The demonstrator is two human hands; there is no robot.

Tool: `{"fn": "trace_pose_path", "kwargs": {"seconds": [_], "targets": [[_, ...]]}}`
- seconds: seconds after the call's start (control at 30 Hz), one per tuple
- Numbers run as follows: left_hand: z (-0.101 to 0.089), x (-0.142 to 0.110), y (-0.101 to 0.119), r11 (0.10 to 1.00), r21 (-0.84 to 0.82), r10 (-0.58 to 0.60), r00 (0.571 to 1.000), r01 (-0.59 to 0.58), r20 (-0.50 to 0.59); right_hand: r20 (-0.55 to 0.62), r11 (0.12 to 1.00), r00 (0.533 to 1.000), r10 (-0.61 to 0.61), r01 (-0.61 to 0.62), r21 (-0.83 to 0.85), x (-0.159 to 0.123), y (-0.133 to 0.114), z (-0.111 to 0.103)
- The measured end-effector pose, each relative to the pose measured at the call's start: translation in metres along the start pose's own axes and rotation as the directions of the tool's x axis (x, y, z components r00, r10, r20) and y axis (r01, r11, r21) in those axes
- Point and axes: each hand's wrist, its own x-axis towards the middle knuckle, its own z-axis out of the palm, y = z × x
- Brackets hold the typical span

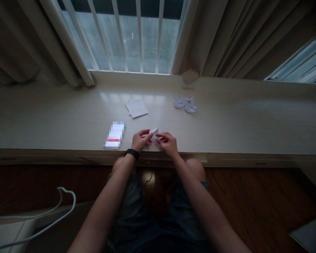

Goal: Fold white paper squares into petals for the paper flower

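Note:
Between my two hands, just over the front edge of the pale counter [234,130], is a small folded piece of white paper [154,132]. My left hand [141,139], with a black band on its wrist, pinches the paper's left side. On the other side, my right hand [168,143] grips it with closed fingertips. The fingers cover much of the paper, so its full shape is hidden. Beyond my hands lies a small stack of square white paper sheets [137,108]. Farther right sits a cluster of folded paper pieces [185,104].
A phone [115,135] with a lit, blurred screen lies left of my left hand. Behind the counter are a barred window [129,38] and heavy curtains [213,38]. A white cable [73,200] loops at lower left. My knees are against the counter's front.

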Motion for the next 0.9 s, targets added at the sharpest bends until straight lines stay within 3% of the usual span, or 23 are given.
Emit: {"fn": "trace_pose_path", "kwargs": {"seconds": [0.33,0.6,0.8,0.9], "targets": [[-0.006,0.004,0.001,0.996,0.084,-0.052,0.977,0.035,0.205,0.12,0.999,0.993,0.006,-0.002,-0.034,0.002,-0.006,-0.012],[-0.005,0.005,-0.004,0.999,0.045,-0.033,0.984,0.026,0.177,0.153,0.988,0.988,0.007,0.016,-0.151,-0.002,-0.006,-0.017],[-0.002,0.004,-0.011,0.91,0.374,0.148,0.983,-0.179,0.111,0.254,0.932,0.965,-0.069,0.153,-0.327,-0.007,-0.009,-0.019],[-0.001,0.002,-0.013,0.895,0.403,0.167,0.982,-0.189,0.09,0.276,0.885,0.958,-0.084,0.199,-0.421,-0.009,-0.013,-0.021]]}}
